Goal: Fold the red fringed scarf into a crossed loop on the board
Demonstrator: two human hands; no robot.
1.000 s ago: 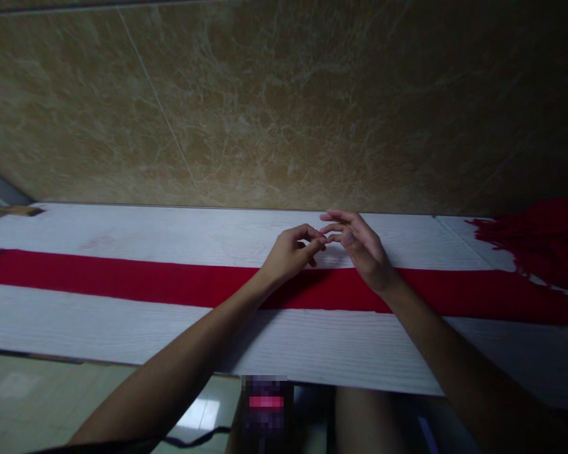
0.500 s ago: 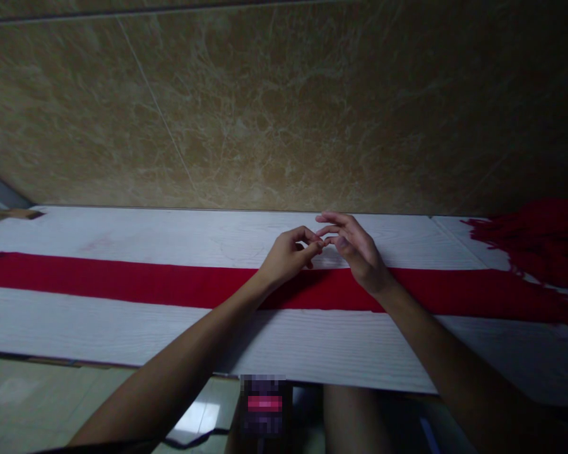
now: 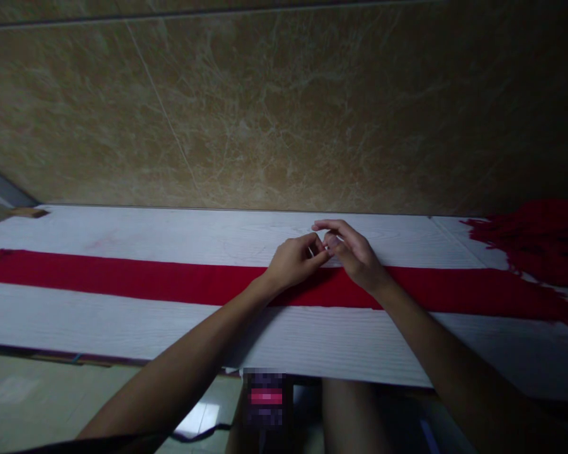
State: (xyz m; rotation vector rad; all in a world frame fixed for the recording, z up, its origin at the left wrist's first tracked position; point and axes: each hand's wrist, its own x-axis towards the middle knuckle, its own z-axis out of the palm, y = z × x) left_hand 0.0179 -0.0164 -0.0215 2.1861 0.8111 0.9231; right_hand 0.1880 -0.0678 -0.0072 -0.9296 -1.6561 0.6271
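A long red fringed scarf [image 3: 137,277] lies flat and folded narrow along the white table. Over its middle, near the far edge of the cloth, my two hands meet. My left hand [image 3: 297,260] is closed in a pinch, thumb against fingertips. Its tips touch the fingers of my right hand [image 3: 357,255], whose thumb and a bent finger come together there while another finger reaches out to the left. Whatever is between the fingertips, if anything, is too small to make out. Neither hand grips the scarf.
More red fringed cloth [image 3: 549,236] is heaped at the right end of the white table [image 3: 312,340]. A brown marbled tile wall [image 3: 265,113] rises behind. At the far left corner is a small wooden block [image 3: 28,212]. My legs are below the front edge.
My left hand has shifted slightly right and closer to the right hand. The right hand's fingers have drawn in around the left fingertips. The scarf lies as before.
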